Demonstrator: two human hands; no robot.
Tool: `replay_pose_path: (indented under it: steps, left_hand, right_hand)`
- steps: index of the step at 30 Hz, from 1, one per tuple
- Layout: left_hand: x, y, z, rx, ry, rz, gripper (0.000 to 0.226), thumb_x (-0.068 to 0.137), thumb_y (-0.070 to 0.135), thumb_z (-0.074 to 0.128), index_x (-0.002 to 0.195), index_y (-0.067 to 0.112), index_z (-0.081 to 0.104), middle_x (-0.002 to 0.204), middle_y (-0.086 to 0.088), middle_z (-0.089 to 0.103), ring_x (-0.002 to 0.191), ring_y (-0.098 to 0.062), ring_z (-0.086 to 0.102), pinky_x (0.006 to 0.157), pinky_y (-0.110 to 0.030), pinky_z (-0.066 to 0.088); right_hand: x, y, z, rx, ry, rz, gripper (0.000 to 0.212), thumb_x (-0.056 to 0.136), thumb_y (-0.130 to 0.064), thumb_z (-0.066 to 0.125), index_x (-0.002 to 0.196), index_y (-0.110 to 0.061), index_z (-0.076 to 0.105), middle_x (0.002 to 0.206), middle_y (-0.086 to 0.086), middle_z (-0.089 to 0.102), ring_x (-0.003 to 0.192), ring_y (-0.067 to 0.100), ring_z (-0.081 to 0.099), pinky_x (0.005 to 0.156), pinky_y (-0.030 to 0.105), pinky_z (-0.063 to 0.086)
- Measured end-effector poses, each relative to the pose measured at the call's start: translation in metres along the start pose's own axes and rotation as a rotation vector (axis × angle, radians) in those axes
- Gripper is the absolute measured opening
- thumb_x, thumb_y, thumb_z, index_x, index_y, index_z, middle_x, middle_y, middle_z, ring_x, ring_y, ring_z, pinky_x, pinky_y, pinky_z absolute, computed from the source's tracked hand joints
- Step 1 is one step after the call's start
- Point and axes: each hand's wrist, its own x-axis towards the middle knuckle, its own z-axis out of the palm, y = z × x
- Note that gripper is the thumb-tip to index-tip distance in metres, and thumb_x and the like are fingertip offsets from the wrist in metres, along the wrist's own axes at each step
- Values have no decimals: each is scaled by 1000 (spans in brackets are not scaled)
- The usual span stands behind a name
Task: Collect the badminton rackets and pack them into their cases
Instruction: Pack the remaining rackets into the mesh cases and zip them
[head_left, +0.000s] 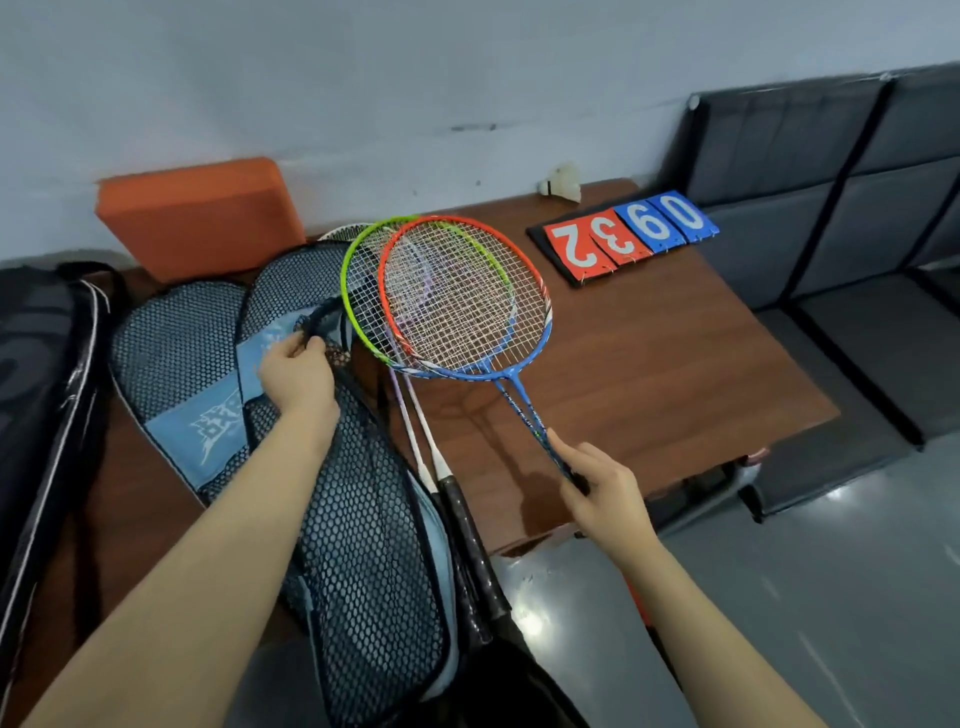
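The mesh case (363, 545) lies nearest on the brown surface (649, 374), its opening rim pinched by the left hand (298, 374) at 10 o'clock. The right hand (597, 493) grips the two blue-shafted rackets (462, 296), heads at 12 o'clock.

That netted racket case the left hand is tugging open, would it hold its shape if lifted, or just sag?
Probably sag: the mesh case drapes limply over the table edge. Its rim buckles where the left hand pinches it, so it likely folds easily. Being mostly open netting, it looks light.
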Motion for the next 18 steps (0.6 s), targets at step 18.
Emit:
replay_pose_path:
  steps: [18]
  left_hand:
    - [-27, -36, -37, 360, -379, 93, 53, 81, 4, 63, 131, 4, 46, 125, -11, 56, 107, -20, 54, 92, -34, 46]
  right_hand:
    - [-69, -16, 11, -21, 45, 68, 55, 79, 6, 59, 124, -25, 59, 66, -14, 43, 63, 6, 45, 58, 17, 36]
